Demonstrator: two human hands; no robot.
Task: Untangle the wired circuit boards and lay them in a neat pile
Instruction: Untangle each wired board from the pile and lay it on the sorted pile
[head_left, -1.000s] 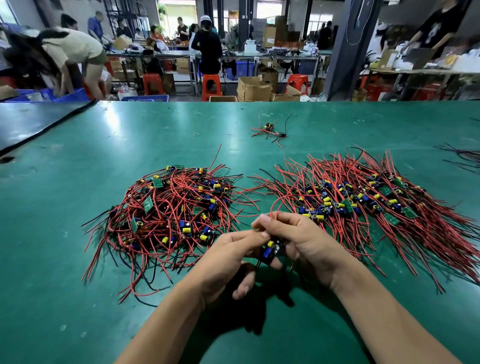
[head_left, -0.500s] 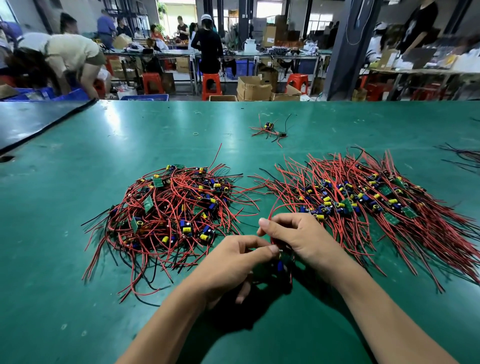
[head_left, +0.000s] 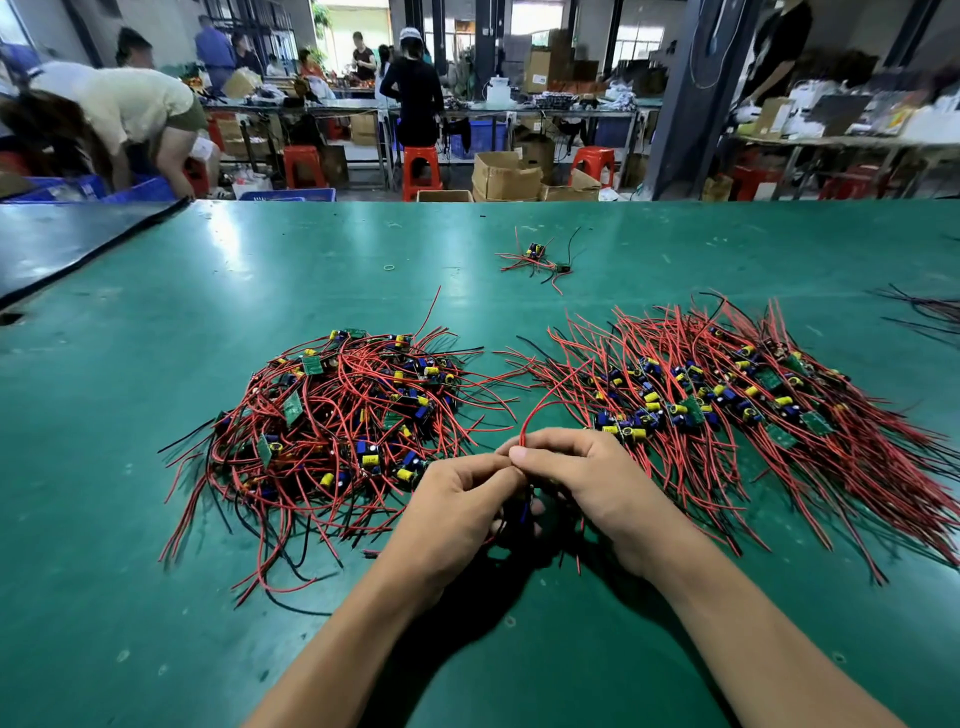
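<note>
The wired circuit board I am working on sits low between my two hands, just above the green table at the near middle. It is almost wholly hidden, with only a dark body and a bit of blue showing. My left hand is curled in around it from the left, the fingertips bent toward the board, though exactly how they sit on it is covered. My right hand has its thumb and forefinger pressed together on a red lead, which rises from the pinch and arcs up and right toward the laid-out pile. I judge this to be the middle of the job, with one board freed and its wires being straightened before it goes down. Next I need to draw the lead out straight, turn the board to match the others, and set it on the near edge of the neat pile to my right, where the wires fan the same way. The tangled heap to my left is large, so plenty remains. Farther out lie a small stray cluster, a loose rubber band and some black wires at the right edge. I can read no writing, because the boards are too small and the cardboard boxes beyond the table are too blurred.
</note>
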